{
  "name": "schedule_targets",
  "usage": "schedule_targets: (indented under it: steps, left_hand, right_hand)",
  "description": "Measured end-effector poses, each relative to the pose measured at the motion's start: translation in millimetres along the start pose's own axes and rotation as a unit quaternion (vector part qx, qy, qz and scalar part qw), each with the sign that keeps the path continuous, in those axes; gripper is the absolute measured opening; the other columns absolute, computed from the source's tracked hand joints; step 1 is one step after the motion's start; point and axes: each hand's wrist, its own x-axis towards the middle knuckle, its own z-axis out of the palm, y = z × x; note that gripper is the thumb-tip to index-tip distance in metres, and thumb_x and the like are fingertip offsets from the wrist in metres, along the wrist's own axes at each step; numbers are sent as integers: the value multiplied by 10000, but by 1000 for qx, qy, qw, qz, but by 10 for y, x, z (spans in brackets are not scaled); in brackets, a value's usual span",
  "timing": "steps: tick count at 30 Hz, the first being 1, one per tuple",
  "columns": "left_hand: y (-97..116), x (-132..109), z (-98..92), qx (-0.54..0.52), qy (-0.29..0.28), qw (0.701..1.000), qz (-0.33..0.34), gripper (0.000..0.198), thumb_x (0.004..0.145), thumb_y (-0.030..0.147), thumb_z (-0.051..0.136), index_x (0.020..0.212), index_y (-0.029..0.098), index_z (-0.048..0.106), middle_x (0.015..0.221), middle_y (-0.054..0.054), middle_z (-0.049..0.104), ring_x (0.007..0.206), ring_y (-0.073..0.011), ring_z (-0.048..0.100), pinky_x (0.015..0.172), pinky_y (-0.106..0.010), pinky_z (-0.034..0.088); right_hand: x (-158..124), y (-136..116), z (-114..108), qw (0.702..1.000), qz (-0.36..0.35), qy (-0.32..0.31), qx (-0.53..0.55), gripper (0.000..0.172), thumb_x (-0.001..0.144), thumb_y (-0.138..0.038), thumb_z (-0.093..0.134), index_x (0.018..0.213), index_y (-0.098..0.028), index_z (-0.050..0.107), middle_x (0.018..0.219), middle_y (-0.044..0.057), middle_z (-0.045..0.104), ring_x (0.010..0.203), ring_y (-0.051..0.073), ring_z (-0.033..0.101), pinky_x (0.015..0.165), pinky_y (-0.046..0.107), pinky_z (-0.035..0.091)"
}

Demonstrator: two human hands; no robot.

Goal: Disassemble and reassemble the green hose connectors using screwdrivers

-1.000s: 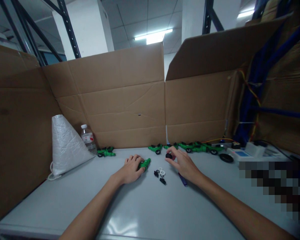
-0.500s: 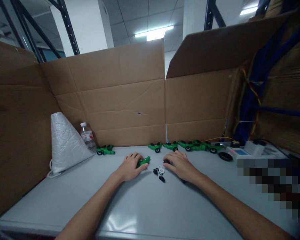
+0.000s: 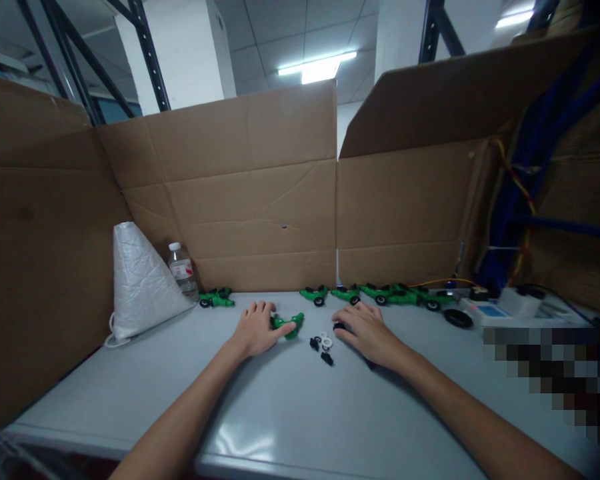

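Note:
A green toy car body (image 3: 298,323) lies on the table beside my left hand (image 3: 254,333). My left fingers are apart, and the thumb reaches across the body's near side. Between the bent fingers and thumb of my right hand (image 3: 367,333) is a small black part (image 3: 339,327), mostly covered, its kind unclear. In the gap between my hands lie white rings (image 3: 327,343), a small black piece (image 3: 315,344) and another black piece (image 3: 327,359). Under my right wrist a dark object (image 3: 369,364) pokes out.
Green toy cars (image 3: 380,295) line the back right, with another green group (image 3: 216,299) at the back left. A silvery bag (image 3: 143,287) and a water bottle (image 3: 183,270) stand left. A black ring (image 3: 458,319) lies near a power strip (image 3: 490,312). Cardboard walls (image 3: 245,213) enclose the table.
My left fingers have loosened and drawn back from the green toy car body, showing more of it. My right hand keeps its grip. The view has shifted slightly.

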Motion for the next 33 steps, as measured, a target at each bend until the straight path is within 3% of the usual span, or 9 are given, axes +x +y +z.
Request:
schedule_targets:
  steps: [4,15,33]
  left_hand:
    - [-38,6,2,7,2,1000,-20,740,891,861,400,1131,207,649,1152,-142,685,1121,-360,578,964,-480,426]
    - [-24,4,-39,21,-20,1000,5,860,771,949,477,1112,180,656,1165,-171,674,1097,-381,595,903,-465,449]
    - [-50,37,-19,11,-4,1000,-1,809,777,942,484,990,181,661,1090,-165,687,1027,-368,626,859,-459,463]
  right_hand:
    - [-1,18,19,1000,-3,6,0,182,1005,-365,583,1114,-275,697,1135,72,710,1124,308,558,1055,535,326]
    - [0,18,43,1000,-1,17,1,189,996,-390,597,1099,-269,697,1112,72,714,1101,310,564,1036,533,340]
    - [-3,9,32,1000,-1,9,-7,207,1014,-404,564,1060,-288,730,1077,71,709,1097,312,561,1036,541,325]
